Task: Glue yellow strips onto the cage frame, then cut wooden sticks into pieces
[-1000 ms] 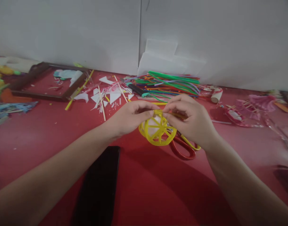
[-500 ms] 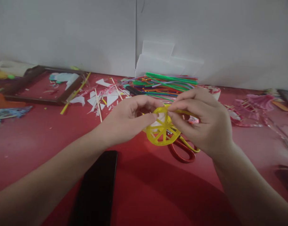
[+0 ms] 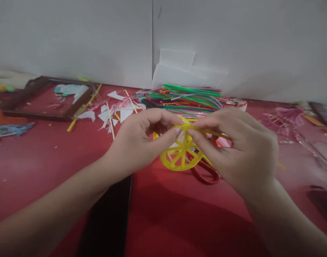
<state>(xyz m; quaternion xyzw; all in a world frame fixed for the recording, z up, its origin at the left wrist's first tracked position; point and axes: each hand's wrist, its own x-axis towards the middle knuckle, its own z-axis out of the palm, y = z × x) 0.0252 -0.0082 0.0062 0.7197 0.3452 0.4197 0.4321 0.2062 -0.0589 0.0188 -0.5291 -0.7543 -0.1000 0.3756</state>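
Grey panels [image 3: 72, 39] stand behind a red surface [image 3: 158, 214] in the head view, with white sheets [image 3: 176, 73] leaning at their foot. Just in front of these lies a bundle of coloured stems [image 3: 191, 98], mostly green on top. Paper scraps [image 3: 126, 114] lie left of the bundle, and farther left is a dark frame [image 3: 37, 115].

Both hands meet near the middle, above the surface. The left hand [image 3: 144, 137] has its thumb and index finger brought together at the top of a yellow spoked wheel [image 3: 185, 145]. The right hand [image 3: 240, 150] pinches a yellow strip [image 3: 218, 134] just beside that same spot, its fingertips nearly touching the left ones. The wheel hangs below the two sets of fingertips, between the hands, its spoked side toward the viewer; neither hand is clearly nearer. The strip's long axis runs from the wheel's top rightward and slightly down, across the right hand's grip. Whether it is fixed to the rim cannot be told. Behind the wheel's lower right is a red loop handle [image 3: 209, 182]; a black phone-like slab [image 3: 110, 217] lies partly under the left forearm.
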